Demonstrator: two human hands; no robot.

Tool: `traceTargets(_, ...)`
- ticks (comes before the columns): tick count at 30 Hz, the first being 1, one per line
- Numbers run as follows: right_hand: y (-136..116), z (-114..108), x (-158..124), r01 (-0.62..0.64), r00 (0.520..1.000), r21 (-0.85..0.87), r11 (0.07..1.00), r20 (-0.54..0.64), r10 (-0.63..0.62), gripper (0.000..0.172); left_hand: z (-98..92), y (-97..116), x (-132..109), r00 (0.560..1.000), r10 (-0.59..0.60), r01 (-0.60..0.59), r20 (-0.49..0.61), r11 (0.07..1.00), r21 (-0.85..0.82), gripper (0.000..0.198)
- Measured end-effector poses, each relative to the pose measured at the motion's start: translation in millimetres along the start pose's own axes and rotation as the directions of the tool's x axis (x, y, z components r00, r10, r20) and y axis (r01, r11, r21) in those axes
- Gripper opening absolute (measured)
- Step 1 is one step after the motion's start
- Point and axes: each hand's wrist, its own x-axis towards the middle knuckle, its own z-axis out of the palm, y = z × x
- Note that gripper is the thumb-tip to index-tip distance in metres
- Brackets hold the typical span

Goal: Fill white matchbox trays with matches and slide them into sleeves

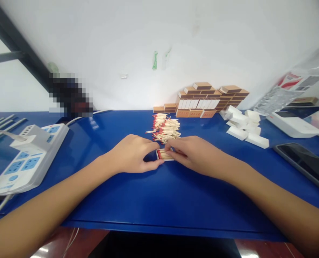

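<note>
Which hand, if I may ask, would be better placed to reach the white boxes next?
Probably the right hand: the white boxes lie on its side, while the left hand is farther away.

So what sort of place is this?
Probably an indoor workspace, perhaps a workshop or office corner: a blue table bears a power strip, a pile of loose matches and stacked matchboxes.

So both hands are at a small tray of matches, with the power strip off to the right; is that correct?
Not quite: the head view shows the power strip off to the left, not the right. The left hand and right hand are indeed at the small tray of matches.
</note>
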Motion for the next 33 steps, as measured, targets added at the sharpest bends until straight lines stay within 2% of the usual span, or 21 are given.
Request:
traceTargets(9,21.1,-5.4,3.9,-0.084,0.979,-0.055,0.995,-0.193,0.072,0.013,-0.3,0.8,0.5,1.000,0.018,-0.018,-0.019,1.000,-0.010,0.032)
traceTargets(13,27.0,-4.4,6.0,-0.133,0.975,-0.082,0.988,-0.188,0.116,0.011,-0.8,1.1,0.4,1.000,0.024,-0.024,-0.012,1.000,-0.013,0.032)
traceTargets(19,29.8,-12.0,3.7,-0.276,0.956,-0.191,0.942,-0.153,0.249,0.013,-1.0,0.9,0.0,0.999,0.027,-0.028,-0.019,1.000,-0.013,0.033)
traceTargets(23,32.0,-12.4,3.2,-0.289,0.957,-0.203,0.936,-0.101,0.273,0.013,-0.7,0.6,0.0,1.000,0.023,-0.023,-0.010,1.000,-0.009,0.033)
traceTargets(33,31.5,-7.7,6.6,-0.309,0.951,-0.189,0.932,-0.060,0.303,0.012,-0.1,0.8,-0.2,1.000,0.026,-0.026,-0.008,1.000,-0.009,0.032)
